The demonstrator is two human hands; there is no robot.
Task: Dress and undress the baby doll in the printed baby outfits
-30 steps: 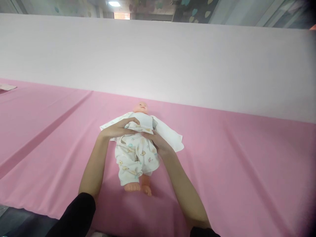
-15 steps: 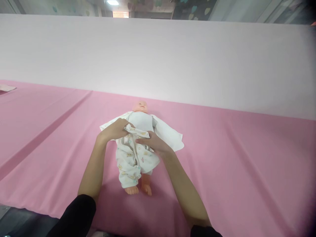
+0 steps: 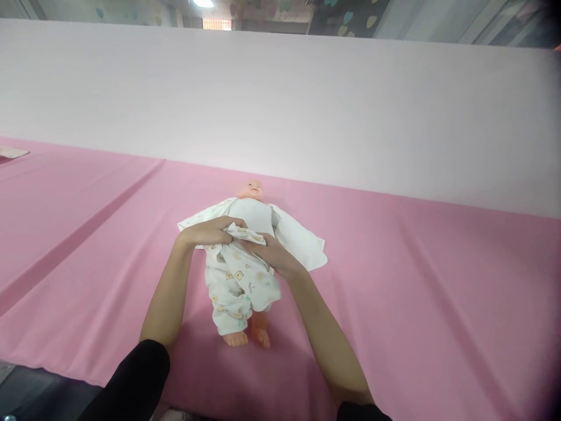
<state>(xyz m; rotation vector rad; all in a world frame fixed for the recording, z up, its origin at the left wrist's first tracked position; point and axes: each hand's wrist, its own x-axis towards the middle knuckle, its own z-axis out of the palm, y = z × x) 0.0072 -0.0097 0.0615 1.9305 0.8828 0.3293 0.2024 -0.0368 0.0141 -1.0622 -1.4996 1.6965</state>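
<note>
A baby doll lies on its back on the pink table cover, head toward the far side, bare feet toward me. It wears white printed trousers and an open white top spread under it. My left hand grips the trousers' waistband at the doll's left side. My right hand holds the waistband at the other side, fingers closed on the cloth. Both hands meet over the doll's belly.
A tall pale pink panel rises behind the table. A fold line runs through the cover on the left. A small pale object lies at the far left edge. The table's near edge is close to my body.
My hands have shifted slightly along the waistband and bunched the cloth at the doll's belly. The doll's legs have moved a little.
</note>
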